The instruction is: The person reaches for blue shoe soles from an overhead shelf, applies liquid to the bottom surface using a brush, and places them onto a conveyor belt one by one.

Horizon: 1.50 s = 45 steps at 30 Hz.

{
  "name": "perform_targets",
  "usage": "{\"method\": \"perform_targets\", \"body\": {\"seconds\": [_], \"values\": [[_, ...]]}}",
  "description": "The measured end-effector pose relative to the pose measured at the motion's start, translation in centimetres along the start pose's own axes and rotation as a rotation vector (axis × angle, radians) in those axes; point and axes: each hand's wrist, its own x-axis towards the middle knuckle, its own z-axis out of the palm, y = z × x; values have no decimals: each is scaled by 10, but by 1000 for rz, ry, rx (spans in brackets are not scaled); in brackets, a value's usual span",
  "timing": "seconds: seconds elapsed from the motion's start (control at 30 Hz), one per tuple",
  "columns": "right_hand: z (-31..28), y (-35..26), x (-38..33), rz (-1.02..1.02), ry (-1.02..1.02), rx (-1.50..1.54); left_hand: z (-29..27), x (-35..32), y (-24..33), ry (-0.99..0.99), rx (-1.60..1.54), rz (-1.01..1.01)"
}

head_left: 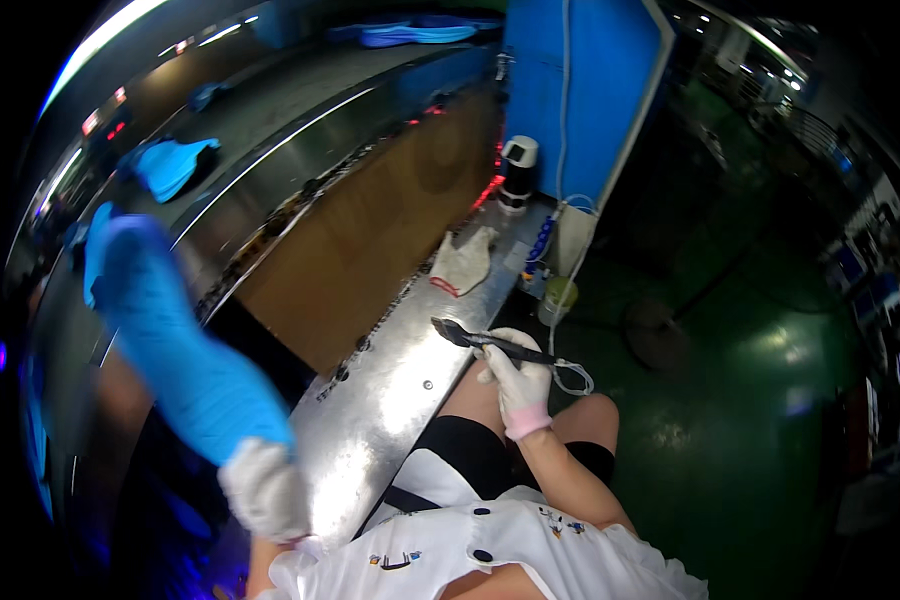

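- The right hand, in a white glove, is closed around a dark corded tool whose tip rests over the edge of the metal desk.
- The left hand, also white-gloved, grips a blue piece raised at the left.
- A spare white glove lies farther along the desk, near a blue panel.

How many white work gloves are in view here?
3. One is on the right hand, which grips a dark brush-like tool. One is on the left hand, holding a blue item. A spare glove lies on the metal bench. Others may be hidden.
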Motion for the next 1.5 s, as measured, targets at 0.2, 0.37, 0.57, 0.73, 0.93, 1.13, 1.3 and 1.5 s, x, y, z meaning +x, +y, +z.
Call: {"method": "perform_targets", "body": {"seconds": [0.2, 0.37, 0.57, 0.73, 0.93, 1.13, 1.3, 1.5], "values": [[-14, -2, 13, -37, 163, -68, 158, -31, -2, -215, -348, 118], [-17, 2, 19, -29, 153, -103, 160, -51, -5, -344, -486, -526], [7, 11, 18, 13, 105, -72, 187, -23, -66, -353, -2436, -1334], [-2, 28, 9, 40, 111, -199, 237, -10, -30, -151, -2047, -1895], [7, 62, 58, -223, -47, -1019, 238, 4, 21, -180, -2228, -1599], [60, -8, -13, -639, -474, -1112, 235, 13, 11, 140, -2190, -1315], [60, -16, 12, -665, -246, -851, 213, 20, 35, -51, -2220, -1468], [66, -19, -11, -397, -385, -485, 221, 19, 33, 146, -2406, -1085]]}}
